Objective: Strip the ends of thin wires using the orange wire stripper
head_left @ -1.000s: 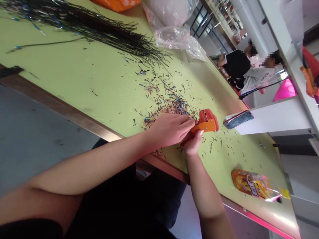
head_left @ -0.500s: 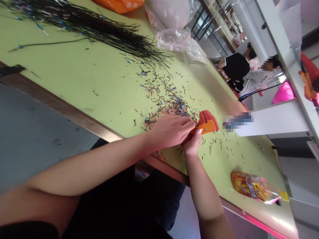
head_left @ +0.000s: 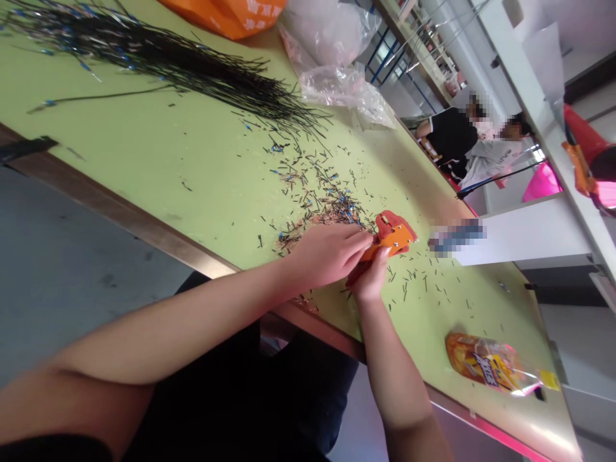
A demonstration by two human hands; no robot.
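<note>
My right hand (head_left: 370,280) is wrapped round the handles of an orange and red wire stripper (head_left: 392,240), its head pointing away to the right over the table. My left hand (head_left: 332,253) is closed in a pinch right beside the tool's jaws. Whatever lies between those fingertips is hidden. Beyond both hands is a pile of short black wire offcuts (head_left: 344,208), mixed with blue bits and copper-coloured strands. A long bundle of black wires (head_left: 192,61) with blue ends lies at the upper left.
The yellow-green table (head_left: 144,173) has a metal edge close to my body. A drink bottle (head_left: 495,362) lies on its side at the right. Clear plastic bags (head_left: 341,83) and an orange bag (head_left: 231,16) are at the back. Two people (head_left: 452,138) sit farther off.
The wire stripper has tilted a little, and its jaws look changed in position. Both hands have shifted slightly left and keep their grip. The whole view has moved a bit.
</note>
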